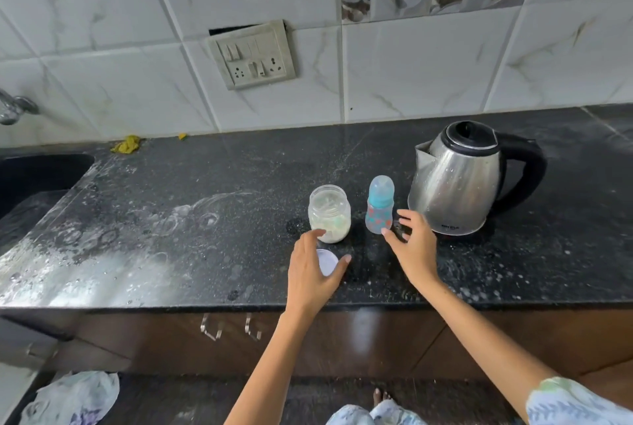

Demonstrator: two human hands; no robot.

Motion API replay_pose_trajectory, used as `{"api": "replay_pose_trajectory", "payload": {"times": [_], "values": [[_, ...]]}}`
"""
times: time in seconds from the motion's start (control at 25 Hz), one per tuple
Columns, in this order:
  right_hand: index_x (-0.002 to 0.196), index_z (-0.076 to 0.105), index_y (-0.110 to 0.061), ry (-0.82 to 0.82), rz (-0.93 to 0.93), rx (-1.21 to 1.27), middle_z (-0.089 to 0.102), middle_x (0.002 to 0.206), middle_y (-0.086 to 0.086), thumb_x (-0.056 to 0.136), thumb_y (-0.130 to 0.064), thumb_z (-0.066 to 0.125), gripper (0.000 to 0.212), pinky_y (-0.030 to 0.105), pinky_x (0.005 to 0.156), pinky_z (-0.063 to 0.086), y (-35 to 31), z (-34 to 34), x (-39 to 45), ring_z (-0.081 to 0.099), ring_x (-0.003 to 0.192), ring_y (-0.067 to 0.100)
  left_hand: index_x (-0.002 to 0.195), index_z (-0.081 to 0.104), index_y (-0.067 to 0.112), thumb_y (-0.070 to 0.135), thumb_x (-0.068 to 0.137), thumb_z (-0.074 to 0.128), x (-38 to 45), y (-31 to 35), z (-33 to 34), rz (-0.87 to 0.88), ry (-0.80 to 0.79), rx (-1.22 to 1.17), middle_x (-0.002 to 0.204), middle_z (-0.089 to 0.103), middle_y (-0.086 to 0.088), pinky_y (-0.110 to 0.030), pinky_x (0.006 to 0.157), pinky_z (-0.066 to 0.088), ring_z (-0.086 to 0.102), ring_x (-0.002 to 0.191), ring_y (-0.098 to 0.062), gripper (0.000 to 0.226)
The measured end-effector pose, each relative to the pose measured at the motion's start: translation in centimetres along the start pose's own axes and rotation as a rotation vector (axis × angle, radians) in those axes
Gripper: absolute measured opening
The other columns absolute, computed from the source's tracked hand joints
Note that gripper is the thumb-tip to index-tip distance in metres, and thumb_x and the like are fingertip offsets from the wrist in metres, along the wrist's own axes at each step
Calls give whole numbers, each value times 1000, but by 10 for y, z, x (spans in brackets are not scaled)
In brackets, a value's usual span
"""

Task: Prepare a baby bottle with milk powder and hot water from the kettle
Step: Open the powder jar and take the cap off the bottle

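A clear jar (329,214) holding white milk powder stands uncapped on the black counter (205,219). Its white lid (327,262) lies flat just in front of it, partly under my left hand (313,274), whose fingers are spread above the lid. To the jar's right, a small baby bottle (380,208) with a blue collar and clear cap stands upright. My right hand (412,246) is open beside the bottle, fingertips close to its base, not gripping. A steel kettle (459,178) with a black lid and handle stands further right, lid closed, spout facing left.
A dark sink (37,178) lies at the left with a tap (13,109) above. The counter's left part is wet and stained. A yellow cloth (127,144) sits by the tiled wall, below a switch panel (253,54). Cabinet handles (212,327) hang under the counter edge.
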State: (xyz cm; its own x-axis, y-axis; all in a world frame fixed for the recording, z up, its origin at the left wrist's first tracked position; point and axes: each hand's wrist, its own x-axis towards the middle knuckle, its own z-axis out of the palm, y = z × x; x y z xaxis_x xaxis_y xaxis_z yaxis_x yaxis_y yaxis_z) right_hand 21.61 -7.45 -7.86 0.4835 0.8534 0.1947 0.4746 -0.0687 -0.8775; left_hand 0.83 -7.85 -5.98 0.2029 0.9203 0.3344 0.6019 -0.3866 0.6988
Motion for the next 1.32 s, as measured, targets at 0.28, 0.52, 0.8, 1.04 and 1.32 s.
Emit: {"api": "replay_pose_trajectory", "payload": {"times": [0.28, 0.52, 0.8, 1.04, 1.32], "values": [[133, 47, -10, -164, 35, 181, 58, 116, -7, 75, -11, 78, 65, 21, 88, 49, -2, 18, 41, 59, 109, 12, 139, 39, 18, 9, 82, 70, 96, 62, 31, 259, -213, -122, 143, 46, 2, -27, 107, 33, 38, 136, -13, 66], [121, 52, -24, -405, 72, 306, 63, 111, -7, 85, -9, 71, 44, 7, 81, 45, -5, 0, 57, 60, 103, -2, 132, 50, 26, 6, 77, 74, 153, 56, 42, 155, -491, -165, 126, 60, 2, -28, 76, 48, 64, 91, -19, 63], [104, 59, -27, -222, 79, 229, 70, 97, -11, 58, -47, 88, 58, 30, 77, 57, -18, -16, 51, 67, 91, 6, 135, 49, 33, 10, 81, 75, 166, 65, 36, 78, -576, -376, 117, 64, 0, -38, 86, 56, 66, 100, -18, 64], [118, 43, -20, -312, 66, 66, 58, 113, -7, 60, -58, 75, 76, 30, 84, 53, -31, -10, 51, 60, 104, 10, 128, 50, 44, 27, 77, 76, 157, 65, 40, 65, -349, -246, 99, 69, 1, -42, 75, 56, 66, 83, -20, 60], [112, 54, -22, -321, 18, 118, 65, 101, -8, 50, -53, 86, 77, 25, 74, 55, -30, -21, 57, 64, 90, 9, 123, 56, 32, 26, 73, 83, 144, 69, 25, 74, -203, -256, 106, 68, 15, -14, 75, 51, 64, 93, 1, 57]]}}
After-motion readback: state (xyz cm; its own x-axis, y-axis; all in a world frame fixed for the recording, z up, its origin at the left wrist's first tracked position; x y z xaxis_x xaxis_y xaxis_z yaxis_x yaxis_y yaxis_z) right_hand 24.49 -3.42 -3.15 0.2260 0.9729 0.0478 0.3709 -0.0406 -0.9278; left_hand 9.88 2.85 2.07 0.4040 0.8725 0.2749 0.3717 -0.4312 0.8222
